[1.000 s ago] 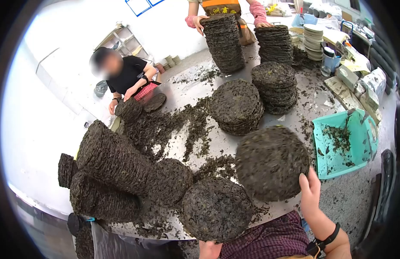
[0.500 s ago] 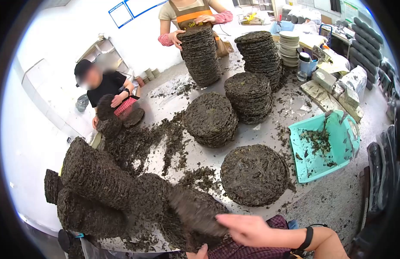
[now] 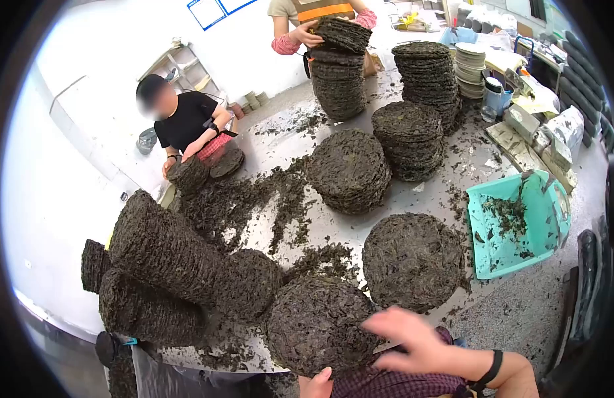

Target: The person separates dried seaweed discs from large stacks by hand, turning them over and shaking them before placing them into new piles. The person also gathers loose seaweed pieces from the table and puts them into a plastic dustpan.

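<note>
A dark, round sheet of what looks like dried seaweed (image 3: 320,325) lies face up at the front edge of the table. My left hand (image 3: 317,385) grips its near rim, thumb on top and fingers hidden below. My right hand (image 3: 416,345) is open at its right side, fingers apart, the fingertips overlapping the rim. Just beyond is a flat stack of the same sheets (image 3: 413,262). To the left, long rolls of sheets stacked on their sides (image 3: 164,242) rest on the table.
More seaweed stacks (image 3: 350,171) stand mid-table. Loose scraps litter the tabletop (image 3: 274,232). A turquoise basket (image 3: 486,259) holding scraps sits at right. Across the table, one person (image 3: 187,119) handles round sheets; another, in an apron, lifts part of a tall stack (image 3: 339,79).
The round sheet, tilted and blurred before, now lies flat. My right hand has opened at its side. The aproned person has raised the top of the tall stack. The camera view has shifted.
</note>
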Motion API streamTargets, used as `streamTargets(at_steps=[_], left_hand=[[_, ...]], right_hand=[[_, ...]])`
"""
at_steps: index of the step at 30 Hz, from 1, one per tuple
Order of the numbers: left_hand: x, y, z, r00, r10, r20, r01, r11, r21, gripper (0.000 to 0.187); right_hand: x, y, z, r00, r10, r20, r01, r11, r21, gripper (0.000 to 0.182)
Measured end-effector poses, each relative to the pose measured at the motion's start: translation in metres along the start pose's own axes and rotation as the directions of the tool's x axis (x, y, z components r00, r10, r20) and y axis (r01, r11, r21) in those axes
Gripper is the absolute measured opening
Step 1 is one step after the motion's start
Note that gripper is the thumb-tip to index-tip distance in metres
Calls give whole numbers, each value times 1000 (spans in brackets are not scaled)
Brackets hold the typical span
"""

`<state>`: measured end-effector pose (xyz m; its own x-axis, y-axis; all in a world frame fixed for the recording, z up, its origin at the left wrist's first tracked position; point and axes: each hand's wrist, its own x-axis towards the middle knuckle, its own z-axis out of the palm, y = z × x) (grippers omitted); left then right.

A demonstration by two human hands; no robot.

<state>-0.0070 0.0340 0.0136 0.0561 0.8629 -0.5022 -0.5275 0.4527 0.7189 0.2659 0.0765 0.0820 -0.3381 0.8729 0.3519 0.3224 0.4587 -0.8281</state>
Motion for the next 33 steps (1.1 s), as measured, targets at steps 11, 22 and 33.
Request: streamTargets(at_steps=[11, 22, 33], left_hand=[[-5, 4, -17, 971, 81, 226, -100, 992, 72, 93], [-1, 1, -35, 956, 177, 233, -153, 981, -117, 73], [-7, -6, -6, 938, 132, 320, -204, 958, 203, 83]], right_hand=[[4, -3, 45, 990, -9, 141, 8, 1000, 10, 61], [-5, -2, -13, 658, 503, -560, -215, 838, 501, 27], [3, -24, 40, 997, -65, 51, 67, 997, -31, 52]])
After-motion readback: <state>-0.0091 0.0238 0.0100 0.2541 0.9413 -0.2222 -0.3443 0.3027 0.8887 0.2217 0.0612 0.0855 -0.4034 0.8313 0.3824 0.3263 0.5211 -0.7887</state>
